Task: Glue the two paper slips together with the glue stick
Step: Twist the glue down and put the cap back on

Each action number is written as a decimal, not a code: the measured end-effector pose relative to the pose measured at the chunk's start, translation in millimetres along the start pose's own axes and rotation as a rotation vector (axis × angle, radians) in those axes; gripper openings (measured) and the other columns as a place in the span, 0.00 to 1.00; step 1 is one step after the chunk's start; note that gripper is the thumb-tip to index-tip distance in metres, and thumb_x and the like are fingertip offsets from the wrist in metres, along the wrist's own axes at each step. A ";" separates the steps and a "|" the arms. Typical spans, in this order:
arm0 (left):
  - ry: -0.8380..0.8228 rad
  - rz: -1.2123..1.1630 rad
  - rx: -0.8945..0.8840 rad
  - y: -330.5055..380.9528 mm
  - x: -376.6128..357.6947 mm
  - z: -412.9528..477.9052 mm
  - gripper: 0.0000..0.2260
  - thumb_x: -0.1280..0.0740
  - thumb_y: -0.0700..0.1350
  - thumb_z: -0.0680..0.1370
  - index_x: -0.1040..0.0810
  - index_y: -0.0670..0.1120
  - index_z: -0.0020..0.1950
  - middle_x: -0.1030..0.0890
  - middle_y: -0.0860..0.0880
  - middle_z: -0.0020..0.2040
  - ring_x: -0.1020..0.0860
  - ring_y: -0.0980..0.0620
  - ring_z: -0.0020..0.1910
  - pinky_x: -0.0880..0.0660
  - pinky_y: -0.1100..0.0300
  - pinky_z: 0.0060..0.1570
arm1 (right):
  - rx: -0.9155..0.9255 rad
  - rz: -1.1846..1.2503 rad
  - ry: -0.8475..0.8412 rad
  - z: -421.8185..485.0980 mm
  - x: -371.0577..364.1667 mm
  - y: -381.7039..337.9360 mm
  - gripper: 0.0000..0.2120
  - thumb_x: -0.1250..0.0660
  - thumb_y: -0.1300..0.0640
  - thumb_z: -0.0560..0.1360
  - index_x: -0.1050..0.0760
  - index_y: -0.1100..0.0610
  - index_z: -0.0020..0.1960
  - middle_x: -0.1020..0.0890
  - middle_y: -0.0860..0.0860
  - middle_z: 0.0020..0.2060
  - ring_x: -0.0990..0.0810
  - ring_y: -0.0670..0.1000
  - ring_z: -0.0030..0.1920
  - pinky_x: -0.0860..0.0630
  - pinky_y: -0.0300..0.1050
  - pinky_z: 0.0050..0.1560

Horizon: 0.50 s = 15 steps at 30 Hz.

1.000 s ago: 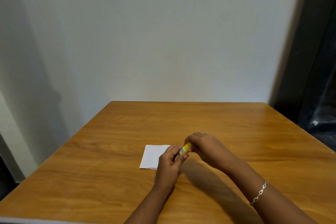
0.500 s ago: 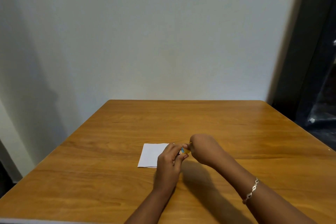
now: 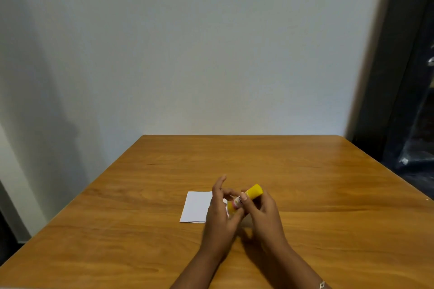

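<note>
Early stage: glue stick (image 3: 245, 199) held over desk (image 3: 328, 195) centre, right hand (image 3: 263, 209) grip clamped on it, left hand (image 3: 222, 209) fingers partly spread at its lower end. Paper slips (image 3: 196, 206) at 9 o'clock of hands, no gluing or joining evident.

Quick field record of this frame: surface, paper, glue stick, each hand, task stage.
surface: wooden table, against a plain wall
paper: white paper flat on the table, right part hidden behind the hands; cannot tell whether one slip or two
glue stick: yellow glue stick, tilted, yellow end pointing up and away, held above the paper's right side
left hand: left hand at the stick's lower end, fingers partly spread
right hand: right hand gripping the stick's middle
task stage: no glue visibly applied
</note>
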<state>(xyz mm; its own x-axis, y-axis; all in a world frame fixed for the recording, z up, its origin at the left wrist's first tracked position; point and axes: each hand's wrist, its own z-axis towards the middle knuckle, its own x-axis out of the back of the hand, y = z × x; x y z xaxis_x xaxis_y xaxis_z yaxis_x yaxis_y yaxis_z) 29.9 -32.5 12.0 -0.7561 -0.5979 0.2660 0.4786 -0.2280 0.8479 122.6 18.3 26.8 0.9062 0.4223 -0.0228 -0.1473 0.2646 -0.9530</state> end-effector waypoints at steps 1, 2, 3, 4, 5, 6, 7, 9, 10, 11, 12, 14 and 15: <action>0.002 0.085 -0.022 -1.5 1.7 1.6 0.26 0.32 0.46 0.74 0.40 0.58 0.68 0.24 0.56 0.55 0.28 0.64 0.55 0.31 0.73 0.52 | 0.036 -0.032 0.021 4.0 5.6 -2.0 0.02 0.35 0.60 0.74 0.27 0.58 0.43 0.19 0.53 0.35 0.19 0.51 0.40 0.23 0.47 0.44; 0.014 0.217 -0.064 -4.1 4.8 4.6 0.22 0.35 0.48 0.75 0.37 0.56 0.68 0.25 0.56 0.58 0.29 0.63 0.58 0.32 0.69 0.57 | 0.069 -0.085 0.048 8.8 12.2 -4.6 0.03 0.36 0.61 0.75 0.28 0.56 0.43 0.20 0.52 0.34 0.20 0.50 0.39 0.24 0.47 0.45; 0.026 0.370 -0.103 -7.4 9.1 8.9 0.19 0.37 0.49 0.77 0.35 0.54 0.67 0.26 0.54 0.61 0.31 0.59 0.61 0.32 0.62 0.61 | 0.100 -0.160 0.075 14.8 19.5 -5.9 0.04 0.37 0.61 0.75 0.29 0.53 0.44 0.21 0.52 0.34 0.21 0.51 0.38 0.24 0.49 0.45; 0.010 0.530 -0.106 -9.9 14.1 13.4 0.17 0.40 0.49 0.78 0.34 0.52 0.67 0.28 0.52 0.64 0.32 0.55 0.64 0.34 0.56 0.65 | 0.127 -0.239 0.093 21.8 26.5 -5.5 0.04 0.38 0.61 0.76 0.30 0.53 0.45 0.21 0.53 0.35 0.21 0.54 0.39 0.25 0.51 0.45; -0.044 0.695 -0.064 -11.9 19.0 17.5 0.18 0.41 0.50 0.78 0.35 0.51 0.68 0.31 0.50 0.68 0.36 0.52 0.68 0.39 0.54 0.69 | 0.141 -0.300 0.107 28.3 32.6 -5.5 0.02 0.39 0.60 0.76 0.30 0.55 0.46 0.22 0.54 0.35 0.20 0.56 0.40 0.25 0.53 0.45; -0.114 0.846 0.000 -14.3 23.3 21.1 0.19 0.43 0.51 0.79 0.38 0.51 0.70 0.37 0.49 0.72 0.41 0.50 0.72 0.46 0.53 0.72 | 0.137 -0.337 0.121 34.2 37.8 -4.9 0.00 0.40 0.60 0.77 0.31 0.57 0.47 0.22 0.55 0.36 0.20 0.58 0.41 0.25 0.55 0.45; -0.182 0.952 0.061 -17.0 26.8 24.3 0.21 0.45 0.52 0.80 0.42 0.51 0.72 0.42 0.48 0.75 0.46 0.48 0.74 0.52 0.51 0.73 | 0.122 -0.358 0.138 39.6 42.3 -3.3 0.02 0.40 0.59 0.77 0.31 0.58 0.48 0.21 0.56 0.36 0.20 0.59 0.42 0.25 0.56 0.45; -0.292 1.015 0.144 -20.1 30.5 28.1 0.24 0.46 0.55 0.79 0.46 0.51 0.74 0.48 0.47 0.77 0.53 0.46 0.75 0.59 0.47 0.73 | 0.090 -0.388 0.158 47.8 47.5 0.7 0.04 0.39 0.59 0.77 0.31 0.60 0.49 0.20 0.59 0.38 0.19 0.60 0.43 0.24 0.56 0.44; -0.339 1.007 0.167 -21.5 30.6 29.1 0.26 0.45 0.56 0.79 0.47 0.51 0.74 0.49 0.47 0.77 0.54 0.45 0.76 0.60 0.46 0.72 | 0.078 -0.410 0.161 50.8 48.9 3.4 0.05 0.39 0.58 0.76 0.32 0.61 0.49 0.19 0.61 0.39 0.20 0.61 0.42 0.24 0.56 0.43; -0.376 1.000 0.179 -22.5 29.9 29.8 0.26 0.45 0.57 0.79 0.48 0.51 0.74 0.50 0.47 0.77 0.54 0.45 0.76 0.60 0.46 0.72 | 0.069 -0.432 0.162 52.8 49.6 6.4 0.06 0.39 0.58 0.76 0.32 0.61 0.49 0.20 0.61 0.39 0.20 0.61 0.42 0.25 0.56 0.42; -0.401 0.994 0.186 -24.2 29.0 30.4 0.27 0.45 0.57 0.79 0.47 0.50 0.74 0.50 0.46 0.77 0.54 0.45 0.76 0.59 0.46 0.73 | 0.065 -0.449 0.163 54.9 50.2 10.0 0.07 0.39 0.57 0.76 0.33 0.60 0.48 0.20 0.61 0.38 0.21 0.62 0.41 0.25 0.57 0.41; -0.423 0.964 0.201 -27.6 25.8 31.8 0.26 0.46 0.57 0.79 0.47 0.50 0.74 0.49 0.46 0.77 0.54 0.45 0.76 0.58 0.47 0.73 | 0.060 -0.478 0.162 57.7 51.0 14.7 0.07 0.39 0.56 0.76 0.33 0.59 0.47 0.21 0.61 0.37 0.22 0.62 0.39 0.25 0.57 0.40; -0.430 0.943 0.211 -28.4 23.8 32.2 0.25 0.47 0.57 0.79 0.46 0.50 0.74 0.49 0.45 0.77 0.54 0.45 0.76 0.57 0.47 0.73 | 0.058 -0.490 0.163 58.4 51.6 15.8 0.07 0.38 0.56 0.76 0.33 0.60 0.48 0.21 0.62 0.37 0.22 0.61 0.39 0.25 0.57 0.39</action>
<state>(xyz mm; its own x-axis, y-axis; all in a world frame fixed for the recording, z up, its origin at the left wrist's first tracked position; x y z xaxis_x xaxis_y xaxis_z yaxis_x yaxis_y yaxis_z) -16.1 -15.5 9.0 -0.2331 -0.1316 0.9635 0.8984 0.3502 0.2652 143.9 94.9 28.2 0.9238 0.0972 0.3702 0.2918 0.4471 -0.8455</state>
